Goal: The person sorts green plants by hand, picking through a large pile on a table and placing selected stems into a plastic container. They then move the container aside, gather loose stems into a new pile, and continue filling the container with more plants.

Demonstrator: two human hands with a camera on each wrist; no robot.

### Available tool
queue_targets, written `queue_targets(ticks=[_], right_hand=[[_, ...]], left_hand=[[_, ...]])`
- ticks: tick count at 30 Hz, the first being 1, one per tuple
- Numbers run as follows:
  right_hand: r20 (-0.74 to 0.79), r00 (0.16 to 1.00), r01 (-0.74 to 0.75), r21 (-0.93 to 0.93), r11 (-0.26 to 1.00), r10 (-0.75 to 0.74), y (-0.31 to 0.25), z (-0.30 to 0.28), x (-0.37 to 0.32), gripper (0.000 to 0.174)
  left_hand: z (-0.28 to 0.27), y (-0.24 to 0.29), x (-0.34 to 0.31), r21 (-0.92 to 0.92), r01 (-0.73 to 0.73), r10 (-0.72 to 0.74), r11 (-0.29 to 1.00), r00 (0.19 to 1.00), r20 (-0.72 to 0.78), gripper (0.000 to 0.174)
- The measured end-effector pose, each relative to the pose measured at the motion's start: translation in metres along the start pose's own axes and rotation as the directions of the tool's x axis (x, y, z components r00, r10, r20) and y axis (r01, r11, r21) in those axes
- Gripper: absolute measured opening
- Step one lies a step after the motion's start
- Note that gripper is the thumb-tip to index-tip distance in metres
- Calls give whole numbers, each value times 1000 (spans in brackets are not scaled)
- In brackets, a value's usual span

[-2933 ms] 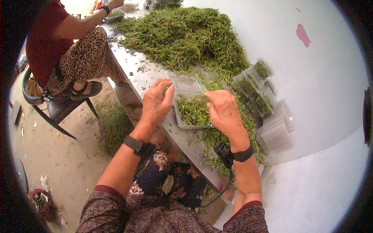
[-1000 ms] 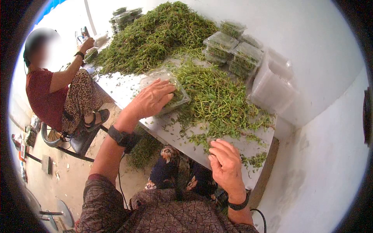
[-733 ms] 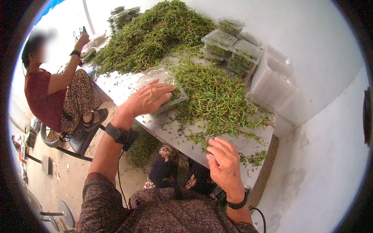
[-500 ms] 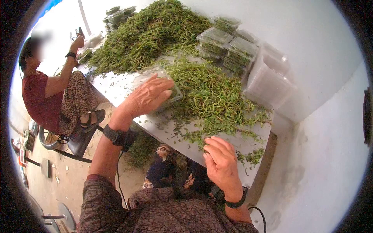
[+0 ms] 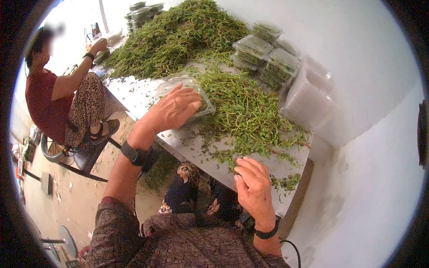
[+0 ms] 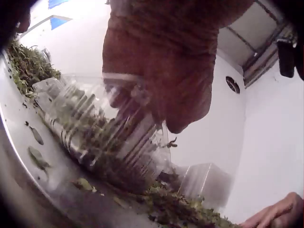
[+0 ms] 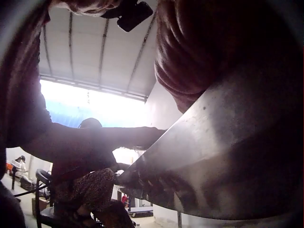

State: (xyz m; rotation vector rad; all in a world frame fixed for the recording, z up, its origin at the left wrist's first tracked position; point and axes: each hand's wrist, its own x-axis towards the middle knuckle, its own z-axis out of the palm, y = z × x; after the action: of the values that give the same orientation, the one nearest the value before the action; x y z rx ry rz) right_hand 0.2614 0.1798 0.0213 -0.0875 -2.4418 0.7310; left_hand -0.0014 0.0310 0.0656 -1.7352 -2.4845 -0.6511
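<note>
Right hand [image 5: 256, 190] is off the box, was at it ~3 s ago; now over the near edge of the surface [image 5: 187, 145], fingers bent and close together, thumb slightly apart. Can't tell if a leaf sits at the tips. Black cable [image 5: 295, 253] runs off by that wrist. Left hand [image 5: 172, 110] lies palm down on the clear plastic clamshell [image 5: 211, 109], fingers extended, not wrapped round it. So one hand is tending the box. Greens show through its wall; the hand covers much of the top, can't tell whether the lid is closed. Clamshell sits left of the loose stems [image 5: 250, 111], which crowd its right side. Loose leaves litter the surface in front. Beyond the stems, right: nested clear containers [image 5: 308, 96], then stacked filled clamshells [image 5: 282, 62] beside them. Reach to either from the box crosses the stems. Farther: big heap of greens [image 5: 178, 42], another person [image 5: 44, 107] seated left of it, more filled packs [image 5: 143, 15] at the back.
</note>
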Motion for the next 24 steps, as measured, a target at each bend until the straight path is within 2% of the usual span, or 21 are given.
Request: queue_targets(ticks=[2, 3, 5, 6, 7, 9, 10, 11, 13, 15, 17, 19, 21, 22, 23, 24], right_hand=[[13, 1000, 13, 3, 1000, -13, 0, 0, -1, 19], [9, 1000, 2, 0, 1000, -2, -1, 0, 0, 19], [17, 1000, 7, -3, 1000, -7, -2, 0, 0, 18], [11, 1000, 3, -10, 1000, -3, -1, 1, 0, 17], [3, 1000, -2, -17, 1000, 2, 0, 2, 0, 17], [1, 1000, 3, -11, 1000, -3, 0, 2, 0, 17], [-7, 1000, -8, -7, 1000, 8, -1, 2, -1, 17], [-2, 1000, 2, -11, 1000, -2, -1, 2, -1, 17], [-10, 1000, -13, -14, 1000, 13, -2, 2, -1, 18], [-1, 1000, 3, -23, 1000, -3, 0, 3, -2, 18], [1, 1000, 18, -37, 999, -18, 1, 3, -1, 18], [-2, 1000, 7, -43, 999, -7, -1, 2, -1, 17], [5, 1000, 6, -51, 999, -6, 0, 3, -2, 17], [4, 1000, -7, -52, 999, 7, 0, 3, -2, 17], [2, 1000, 0, -63, 998, 0, 0, 4, -2, 17], [-2, 1000, -4, -56, 998, 3, 1, 5, -2, 16]], left_hand=[[-5, -5, -5, -55, -12, -1, 998, 972, -236, 37], [-6, -9, -10, -55, -1, -13, 999, 968, -249, 37], [-4, -20, -22, -171, 12, -96, 985, 864, -494, 33], [-2, -26, -27, -189, 34, -133, 981, 833, -538, 31], [1, -31, -33, -186, 42, -140, 982, 824, -550, 31], [12, -40, -45, -379, 156, -364, 912, 735, -573, 30], [18, -45, -48, -377, 126, -353, 918, 693, -628, 28], [24, -49, -50, -380, 127, -358, 916, 684, -635, 28], [31, -50, -55, -518, 113, -468, 848, 617, -632, 28], [38, -55, -57, -513, 79, -457, 855, 582, -672, 28], [39, -51, -55, -525, 142, -500, 839, 580, -643, 28], [38, -47, -51, -518, 124, -493, 846, 553, -672, 27], [39, -47, -48, -481, 179, -499, 858, 510, -701, 26], [41, -49, -46, -549, 190, -562, 814, 497, -661, 25], [42, -50, -45, -553, 180, -562, 813, 492, -665, 25], [44, -51, -44, -492, 225, -534, 841, 493, -687, 24]])
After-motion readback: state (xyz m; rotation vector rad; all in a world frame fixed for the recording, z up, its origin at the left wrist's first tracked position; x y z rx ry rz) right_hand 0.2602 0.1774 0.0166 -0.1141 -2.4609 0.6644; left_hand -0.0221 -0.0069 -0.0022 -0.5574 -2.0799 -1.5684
